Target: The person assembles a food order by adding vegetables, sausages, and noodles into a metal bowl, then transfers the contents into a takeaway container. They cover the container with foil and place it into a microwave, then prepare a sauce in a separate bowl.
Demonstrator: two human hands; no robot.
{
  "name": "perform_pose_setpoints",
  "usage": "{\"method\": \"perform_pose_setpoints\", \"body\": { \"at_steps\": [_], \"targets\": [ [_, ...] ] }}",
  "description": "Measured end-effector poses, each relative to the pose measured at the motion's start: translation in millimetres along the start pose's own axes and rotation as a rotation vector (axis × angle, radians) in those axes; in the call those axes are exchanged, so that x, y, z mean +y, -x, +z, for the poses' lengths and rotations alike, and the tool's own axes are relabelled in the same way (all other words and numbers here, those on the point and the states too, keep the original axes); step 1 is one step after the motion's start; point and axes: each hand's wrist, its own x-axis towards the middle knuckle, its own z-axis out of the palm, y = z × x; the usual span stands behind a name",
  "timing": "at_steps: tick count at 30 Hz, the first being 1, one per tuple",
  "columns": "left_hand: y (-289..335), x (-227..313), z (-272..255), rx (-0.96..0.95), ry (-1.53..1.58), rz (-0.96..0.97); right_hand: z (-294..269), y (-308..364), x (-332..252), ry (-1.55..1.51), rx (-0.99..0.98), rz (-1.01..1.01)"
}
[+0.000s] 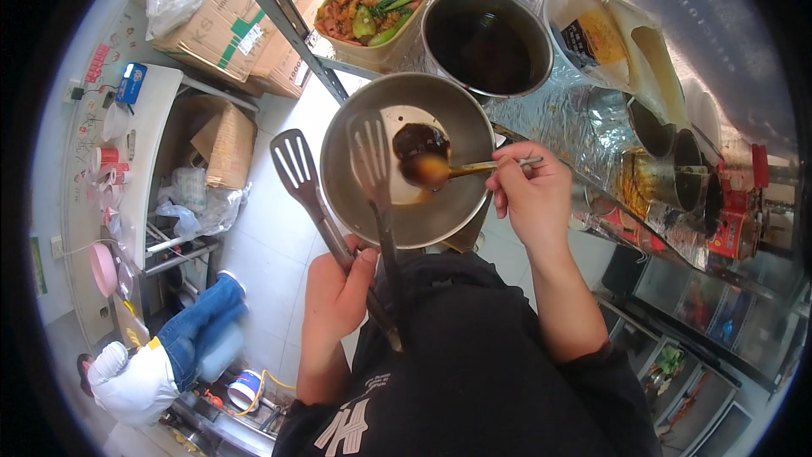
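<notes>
My left hand is closed around slotted metal tongs, whose two flat heads are spread apart. One head lies over the left inside of a round metal bowl; the other is outside its rim. Whether my left hand also bears on the bowl is hidden. Pinched in my right hand is the handle of a metal spoon. The spoon's bowl end is over a small pool of dark brown sauce at the bottom of the metal bowl.
Behind stand a container of cooked meat and greens, a pot of dark liquid and an opened bag on a foil-covered counter. Metal canisters are at the right. Cardboard boxes and another person are at the left.
</notes>
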Motion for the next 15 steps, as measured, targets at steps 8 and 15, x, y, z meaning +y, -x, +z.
{"method": "perform_pose_setpoints", "body": {
  "at_steps": [8,15],
  "targets": [
    [3,-2,-1,-0.024,0.05,0.017,-1,4,9,-0.044,-0.092,-0.01],
    [5,-2,0,-0.012,0.032,0.02,-7,10,16,-0.12,-0.234,0.01]
  ]
}}
